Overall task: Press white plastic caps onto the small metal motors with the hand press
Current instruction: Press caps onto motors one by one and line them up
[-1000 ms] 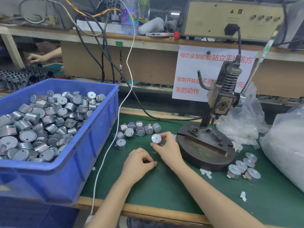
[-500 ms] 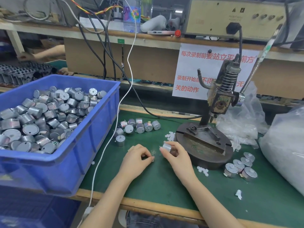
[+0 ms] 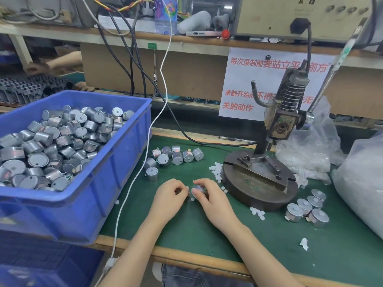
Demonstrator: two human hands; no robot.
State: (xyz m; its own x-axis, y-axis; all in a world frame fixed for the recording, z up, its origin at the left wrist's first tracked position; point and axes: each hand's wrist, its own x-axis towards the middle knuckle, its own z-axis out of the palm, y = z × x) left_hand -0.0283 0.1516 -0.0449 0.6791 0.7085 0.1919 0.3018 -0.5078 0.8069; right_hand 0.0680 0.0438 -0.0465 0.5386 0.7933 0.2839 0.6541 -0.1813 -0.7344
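One motor (image 3: 199, 188) between both hands (image 3: 169, 195) (image 3: 211, 200)

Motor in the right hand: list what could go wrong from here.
The right hand covers most of the motor; a cap could seat crooked. Loose white caps lie against the hand press base; one might end up under the motor. The white cable runs past the left hand and might snag.
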